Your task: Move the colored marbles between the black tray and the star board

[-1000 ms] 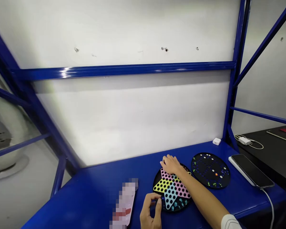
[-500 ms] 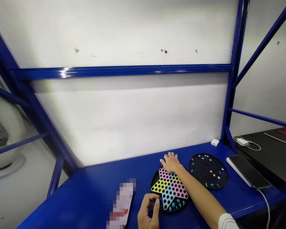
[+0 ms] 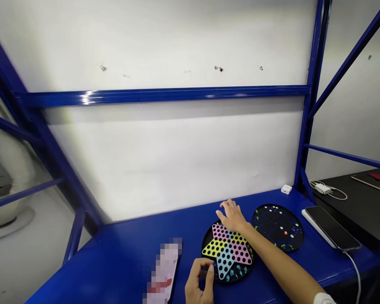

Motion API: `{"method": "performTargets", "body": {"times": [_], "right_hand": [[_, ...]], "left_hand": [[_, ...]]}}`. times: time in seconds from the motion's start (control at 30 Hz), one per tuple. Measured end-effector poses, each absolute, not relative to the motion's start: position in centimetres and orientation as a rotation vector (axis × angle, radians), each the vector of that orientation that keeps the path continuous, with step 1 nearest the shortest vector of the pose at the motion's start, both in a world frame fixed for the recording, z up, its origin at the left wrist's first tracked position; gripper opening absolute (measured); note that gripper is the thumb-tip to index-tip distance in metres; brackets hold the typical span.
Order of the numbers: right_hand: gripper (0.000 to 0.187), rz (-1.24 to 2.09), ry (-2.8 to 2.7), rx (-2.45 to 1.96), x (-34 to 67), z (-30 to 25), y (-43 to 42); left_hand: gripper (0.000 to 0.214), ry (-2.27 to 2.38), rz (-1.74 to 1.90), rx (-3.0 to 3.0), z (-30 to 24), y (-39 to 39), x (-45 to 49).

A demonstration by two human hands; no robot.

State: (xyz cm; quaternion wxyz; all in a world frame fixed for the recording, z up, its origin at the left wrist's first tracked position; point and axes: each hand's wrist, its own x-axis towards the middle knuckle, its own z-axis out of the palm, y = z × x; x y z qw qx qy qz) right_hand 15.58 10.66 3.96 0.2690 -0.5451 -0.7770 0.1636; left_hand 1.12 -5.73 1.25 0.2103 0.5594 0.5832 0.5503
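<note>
Game board (image 3: 227,255) on table (image 3: 120,257), second board (image 3: 270,230) to its right, phone (image 3: 332,228) farther right, box (image 3: 286,189) behind.

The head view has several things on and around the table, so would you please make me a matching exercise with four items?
Column one:
1. star board
2. left hand
3. other round board
4. small white block

Column two:
A. half-curled
B. black, bearing one orange piece
C. on the far right of the blue table
D. patterned in pink, yellow and light blue

Pairs: 1-D, 2-A, 3-B, 4-C
</note>
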Motion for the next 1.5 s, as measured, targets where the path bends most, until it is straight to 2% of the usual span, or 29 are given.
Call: {"method": "performTargets", "body": {"times": [0.2, 0.3, 0.5, 0.87, 1.27, 1.5], "right_hand": [[0.02, 0.067, -1.941, -1.646, 25.6, 3.4, 4.1], [0.02, -0.02, -1.95, -1.798, 29.5, 1.5, 1.3], [0.02, 0.035, -2.067, -1.731, 30.5, -1.2, -0.9], [0.026, 0.07, -2.011, -1.691, 30.7, -1.3, -0.9], [0.038, 0.015, -2.044, -1.782, 30.4, -1.7, -1.2], [0.045, 0.225, -1.888, -1.769, 30.4, -0.7, 0.8]], "left_hand": [[0.043, 1.608, 1.461, 1.602, 1.5, -5.5, 0.8], [0.044, 1.606, 1.478, 1.606, 1.6, -5.4, 1.1], [0.039, 1.605, 1.447, 1.637, 1.6, -5.6, 1.1], [0.043, 1.605, 1.469, 1.664, 1.5, -5.5, 1.2], [0.035, 1.575, 1.442, 1.682, 0.9, -5.4, 1.1], [0.036, 1.56, 1.44, 1.695, 1.1, -5.4, 1.1]]}}
